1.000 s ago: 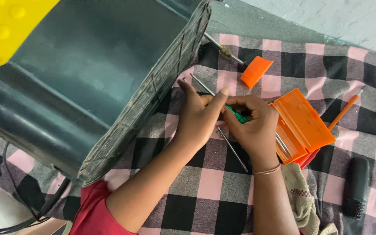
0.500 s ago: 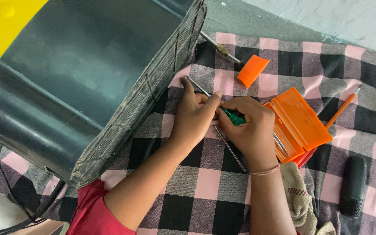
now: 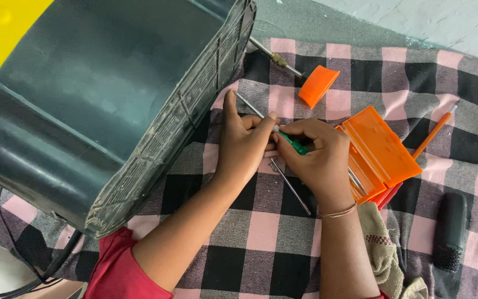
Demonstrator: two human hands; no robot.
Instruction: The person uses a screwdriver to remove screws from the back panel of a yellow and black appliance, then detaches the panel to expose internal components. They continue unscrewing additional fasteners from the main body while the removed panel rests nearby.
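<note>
Where hands (image 3: 283, 149) meet, orange case (image 3: 380, 149) beside.

floor: grey concrete (image 3: 305, 22) | cover: pink-black checked cloth (image 3: 261, 232) | light: soft daylight

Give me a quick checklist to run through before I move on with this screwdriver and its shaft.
1. Green screwdriver handle held in right hand: ok.
2. Left hand on the metal shaft: ok.
3. Shaft seated fully in the handle: cannot tell, fingers cover the joint.
4. Spare shaft within reach on the checked cloth: ok.
5. Orange bit case open beside the right hand: ok.
6. Dark housing apart from both hands: ok.
</note>
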